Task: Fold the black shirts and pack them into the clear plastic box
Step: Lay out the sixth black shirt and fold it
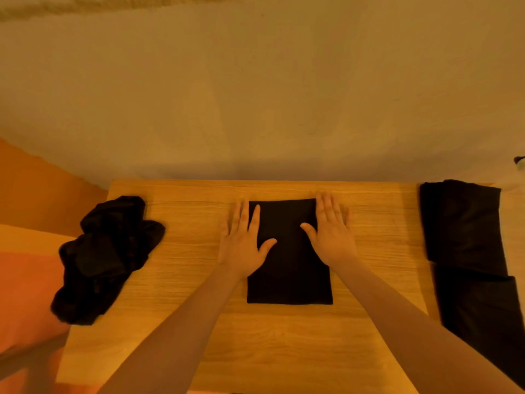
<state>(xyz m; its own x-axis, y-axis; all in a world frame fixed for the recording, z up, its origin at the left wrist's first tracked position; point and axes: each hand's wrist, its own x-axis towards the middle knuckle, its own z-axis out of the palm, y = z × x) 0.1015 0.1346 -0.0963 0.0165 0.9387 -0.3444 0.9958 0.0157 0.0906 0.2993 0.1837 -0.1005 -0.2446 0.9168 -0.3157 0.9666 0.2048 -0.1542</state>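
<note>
A black shirt [287, 268], folded into a neat rectangle, lies in the middle of the wooden table [181, 280]. My left hand [244, 240] rests flat on its left edge with straight fingers. My right hand [329, 231] lies flat on its right edge, fingers straight as well. A crumpled heap of black shirts [105, 257] sits at the table's left edge. Folded black shirts [468, 251] lie at the right edge, one behind the other. No clear plastic box is in view.
A pale wall [255, 95] rises right behind the table's far edge. Orange and pink bedding [25, 251] lies to the left, below the table's side. Bare wood shows in front of the folded shirt.
</note>
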